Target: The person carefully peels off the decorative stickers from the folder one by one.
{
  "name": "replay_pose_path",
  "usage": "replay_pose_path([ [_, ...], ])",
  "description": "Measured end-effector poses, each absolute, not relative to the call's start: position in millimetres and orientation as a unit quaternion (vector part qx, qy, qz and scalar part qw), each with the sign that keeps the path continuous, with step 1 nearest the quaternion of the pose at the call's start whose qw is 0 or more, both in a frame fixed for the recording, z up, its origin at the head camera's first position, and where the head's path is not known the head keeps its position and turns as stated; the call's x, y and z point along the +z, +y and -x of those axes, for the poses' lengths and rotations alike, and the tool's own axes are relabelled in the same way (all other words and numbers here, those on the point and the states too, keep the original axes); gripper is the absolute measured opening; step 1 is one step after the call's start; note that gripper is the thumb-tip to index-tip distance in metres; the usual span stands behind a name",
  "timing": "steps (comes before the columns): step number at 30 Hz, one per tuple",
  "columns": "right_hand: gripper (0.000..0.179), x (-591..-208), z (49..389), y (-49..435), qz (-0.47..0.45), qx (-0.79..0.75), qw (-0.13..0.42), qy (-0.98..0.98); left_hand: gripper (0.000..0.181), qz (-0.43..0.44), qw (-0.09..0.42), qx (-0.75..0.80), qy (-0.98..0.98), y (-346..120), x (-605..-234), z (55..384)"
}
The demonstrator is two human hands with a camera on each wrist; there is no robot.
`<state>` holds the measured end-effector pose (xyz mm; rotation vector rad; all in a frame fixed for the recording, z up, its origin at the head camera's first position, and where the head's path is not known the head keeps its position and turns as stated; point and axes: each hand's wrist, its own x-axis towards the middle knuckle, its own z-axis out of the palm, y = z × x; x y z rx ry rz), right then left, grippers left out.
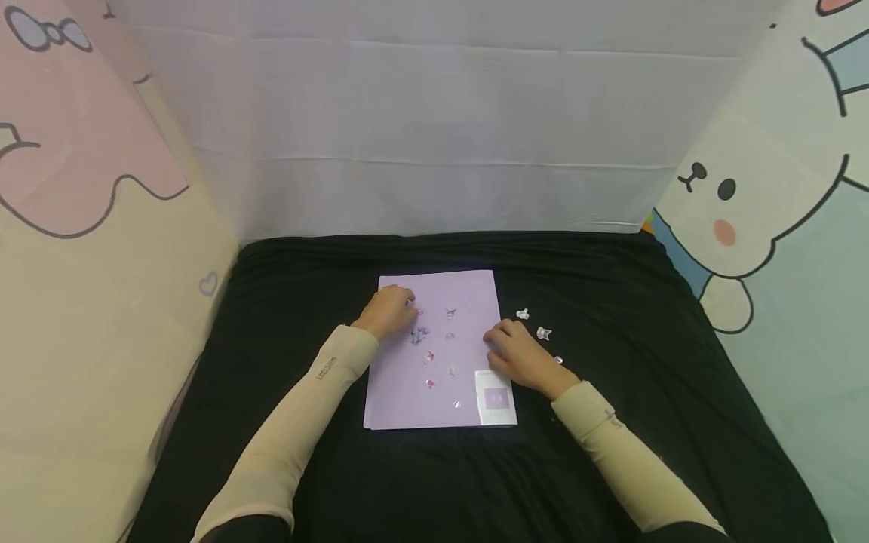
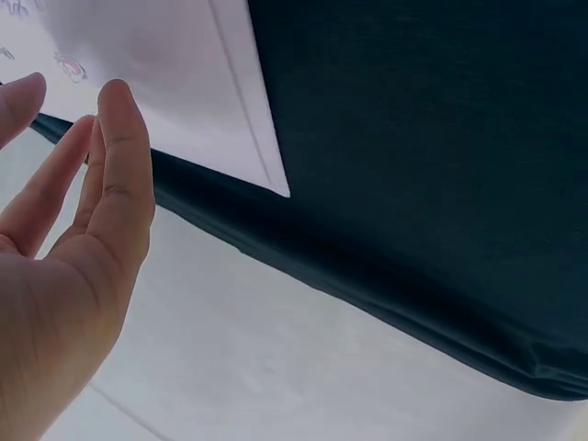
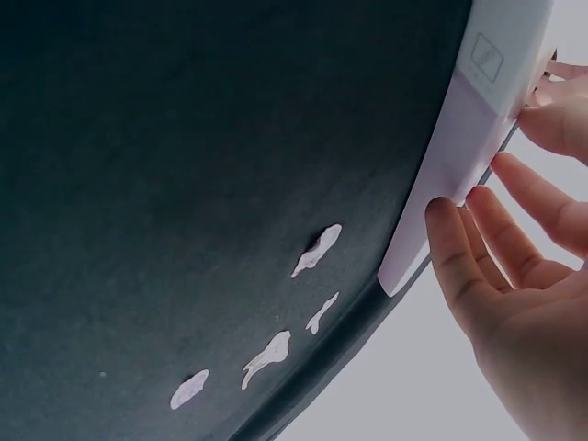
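Note:
A flat lilac rectangular folder or booklet (image 1: 407,400) lies on black cloth, with a white label (image 1: 484,403) at its lower right corner. Small shiny sticker-like pieces dot its surface, including a larger silvery-purple one (image 1: 419,335) and a reddish one (image 1: 429,357). My left hand (image 1: 389,311) is over the upper left of the lilac cover, fingers lightly bent and thumb apart; the left wrist view shows nothing between them. At the cover's right edge, my right hand (image 1: 521,356) rests with loosely bent, spread fingers; nothing shows in its grasp.
Several loose shiny pieces lie on the black cloth (image 1: 611,362) right of the folder, such as a pale one (image 1: 522,314) and a star-like one (image 1: 544,332). A white curtain (image 1: 434,136) hangs behind, with cartoon-printed panels (image 1: 801,249) at the sides.

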<state>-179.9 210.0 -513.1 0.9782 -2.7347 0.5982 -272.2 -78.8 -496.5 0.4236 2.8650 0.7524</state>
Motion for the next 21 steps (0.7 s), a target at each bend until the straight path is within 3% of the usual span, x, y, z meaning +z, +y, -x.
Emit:
replay_pose_path([
  [12, 0.024, -513.1, 180.8, 208.6, -0.321, 0.202, 0.077, -0.922, 0.009, -0.165, 0.07, 0.214, 0.96, -68.3, -501.7, 278.9],
  [21, 0.023, -514.4, 183.2, 210.8, -0.323, 0.198, 0.08, -0.922, 0.011, -0.123, 0.071, 0.267, 0.953, -74.7, -495.0, 274.3],
])
